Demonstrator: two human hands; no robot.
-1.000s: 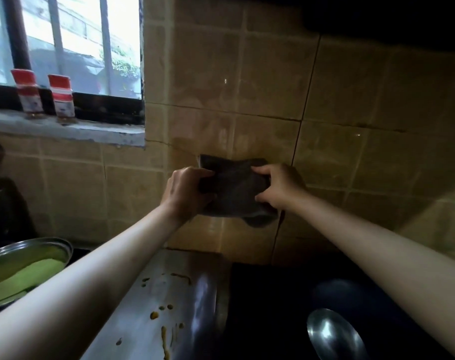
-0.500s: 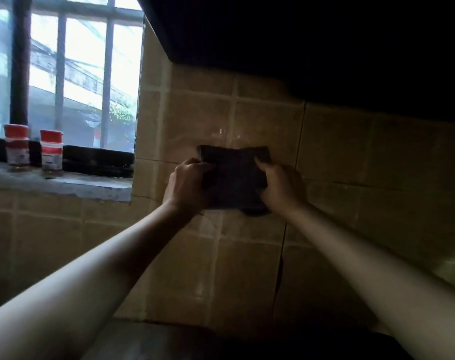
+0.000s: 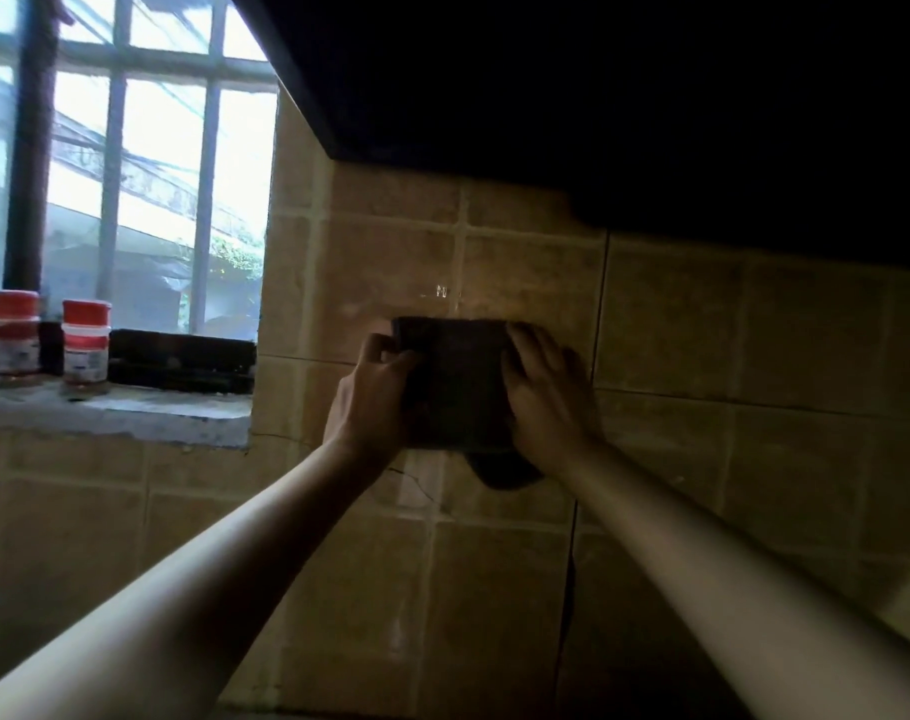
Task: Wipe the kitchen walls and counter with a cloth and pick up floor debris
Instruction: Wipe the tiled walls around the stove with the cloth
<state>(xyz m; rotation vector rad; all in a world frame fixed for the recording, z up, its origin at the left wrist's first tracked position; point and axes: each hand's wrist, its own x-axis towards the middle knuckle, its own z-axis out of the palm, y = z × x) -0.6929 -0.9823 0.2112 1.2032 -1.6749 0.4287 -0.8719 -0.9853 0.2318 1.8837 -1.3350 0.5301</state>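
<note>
A dark folded cloth [image 3: 455,381] lies flat against the tan tiled wall [image 3: 676,330], just below a dark overhanging hood. My left hand [image 3: 372,392] grips the cloth's left edge with curled fingers. My right hand [image 3: 544,392] holds the right edge, fingers spread over the cloth and pressing it to the tiles. A loose corner of the cloth hangs down below my right hand.
A dark hood or cabinet [image 3: 598,96] juts out overhead. At left a barred window [image 3: 131,174] sits above a grey sill [image 3: 115,413] holding two red-capped jars [image 3: 14,332] [image 3: 85,340]. A crack runs down the tiles below the cloth.
Both hands have carried the cloth up the wall, from near the counter to just under the hood. The view has tilted up, so the counter, bowl and ladle are out of sight.
</note>
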